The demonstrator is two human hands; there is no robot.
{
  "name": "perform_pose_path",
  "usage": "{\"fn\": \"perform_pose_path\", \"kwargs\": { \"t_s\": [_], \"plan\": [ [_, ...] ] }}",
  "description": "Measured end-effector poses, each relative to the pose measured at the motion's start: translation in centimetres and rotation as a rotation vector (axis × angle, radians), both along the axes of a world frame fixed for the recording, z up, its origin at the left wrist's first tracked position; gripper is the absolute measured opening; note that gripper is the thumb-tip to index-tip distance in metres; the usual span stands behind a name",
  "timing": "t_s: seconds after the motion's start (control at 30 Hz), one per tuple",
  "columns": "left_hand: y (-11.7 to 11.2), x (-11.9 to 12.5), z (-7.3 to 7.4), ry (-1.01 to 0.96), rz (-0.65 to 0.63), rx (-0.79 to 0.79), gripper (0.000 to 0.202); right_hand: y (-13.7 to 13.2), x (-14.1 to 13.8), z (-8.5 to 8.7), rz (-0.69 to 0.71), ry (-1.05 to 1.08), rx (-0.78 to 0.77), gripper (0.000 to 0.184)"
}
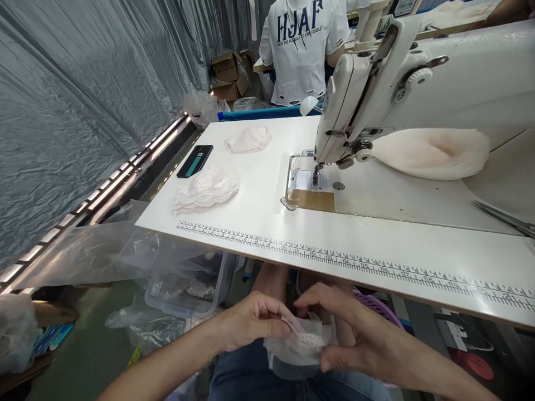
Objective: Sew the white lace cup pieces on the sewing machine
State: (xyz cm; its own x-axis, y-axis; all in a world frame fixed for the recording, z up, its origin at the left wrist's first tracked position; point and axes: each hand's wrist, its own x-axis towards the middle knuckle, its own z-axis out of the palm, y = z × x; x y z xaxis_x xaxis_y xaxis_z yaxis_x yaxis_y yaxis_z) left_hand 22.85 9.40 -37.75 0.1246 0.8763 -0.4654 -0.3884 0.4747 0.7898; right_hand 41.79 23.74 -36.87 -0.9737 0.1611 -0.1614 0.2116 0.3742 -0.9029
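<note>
Over my lap, below the table's front edge, a small translucent plastic bag (288, 359) with whitish, lacy-looking contents is between my hands. My left hand (267, 320) is closed, its thumb and forefinger pinching a thin pale piece of fabric (297, 324) at the bag's top. Whether that piece is partly inside the bag I cannot tell. My right hand (345, 328) curls around the bag's right side, thumb in front and fingers above. On the table lie a stack of off-white lace pieces (207, 192) and a single pale fabric piece (251, 139).
A white sewing machine (401, 83) stands on the white table (259, 184), a round beige cushion-like piece (434, 153) under its arm. Scissors (501, 217) lie right, a phone (195, 161) left. A printed ruler (334, 257) runs along the front edge. Another person (301, 55) sits beyond.
</note>
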Motion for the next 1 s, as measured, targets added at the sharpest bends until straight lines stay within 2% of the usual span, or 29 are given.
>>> {"fn": "perform_pose_path", "kwargs": {
  "t_s": [0.1,0.17,0.27,0.37,0.47,0.57,0.7,0.87,1.0],
  "plan": [
    [-0.3,-0.3,-0.2,0.003,0.044,-0.021,0.039,0.1,-0.4,-0.1,0.006,-0.079,-0.036,0.025],
    [-0.6,-0.7,-0.4,0.012,0.076,-0.031,0.040,0.1,-0.5,-0.2,0.012,-0.056,-0.049,0.021],
    [-0.8,-1.2,-0.2,0.064,0.047,-0.042,0.041,0.1,-0.9,-0.2,0.046,-0.008,-0.086,0.021],
    [-0.3,-1.5,0.7,0.162,-0.095,-0.009,0.043,0.0,-1.4,-0.3,0.076,-0.024,-0.121,0.019],
    [0.5,-1.2,1.4,0.297,-0.218,0.022,0.041,-0.1,-1.8,-0.5,0.081,-0.056,-0.065,0.017],
    [1.1,-0.8,1.4,0.338,-0.213,0.001,0.031,0.1,-1.8,-0.3,0.088,-0.087,-0.052,0.016],
    [1.0,-0.9,0.9,0.266,-0.183,-0.031,0.026,0.7,-1.3,0.4,0.131,-0.143,-0.125,0.015],
    [0.5,-1.8,0.6,0.207,-0.192,-0.063,0.025,1.0,-0.8,0.5,0.152,-0.201,-0.063,0.021],
    [0.3,-1.9,0.9,0.234,-0.175,-0.087,0.025,0.8,-0.7,0.0,0.177,-0.194,-0.018,0.023]
  ]
}}
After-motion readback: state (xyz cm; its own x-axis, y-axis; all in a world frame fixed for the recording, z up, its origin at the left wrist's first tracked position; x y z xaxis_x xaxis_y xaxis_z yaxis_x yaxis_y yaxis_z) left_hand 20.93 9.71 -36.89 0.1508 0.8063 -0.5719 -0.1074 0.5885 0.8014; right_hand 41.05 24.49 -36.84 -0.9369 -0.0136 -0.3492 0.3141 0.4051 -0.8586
